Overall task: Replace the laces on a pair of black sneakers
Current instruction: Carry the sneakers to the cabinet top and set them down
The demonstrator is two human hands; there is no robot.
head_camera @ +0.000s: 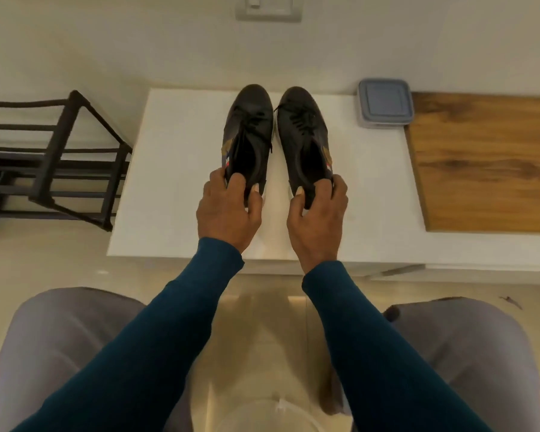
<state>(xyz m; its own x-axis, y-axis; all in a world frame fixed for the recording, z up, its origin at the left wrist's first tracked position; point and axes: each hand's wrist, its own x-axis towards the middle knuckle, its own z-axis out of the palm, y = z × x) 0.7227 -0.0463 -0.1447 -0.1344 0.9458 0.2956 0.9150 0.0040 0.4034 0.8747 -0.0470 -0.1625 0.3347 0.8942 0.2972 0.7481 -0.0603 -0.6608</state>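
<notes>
Two black sneakers (275,132) on white table (175,169), left hand (228,207) and right hand (317,213) each pinching a heel; old laces (296,120) still in — unlace next.

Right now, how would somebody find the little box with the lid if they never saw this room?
Start at the low white table by the wall. Look right of the pair of black lace-up sneakers, to where the brown wooden board begins. The small square plastic box with a grey-blue lid sits at that board's far left corner, the only lidded thing there.
</notes>
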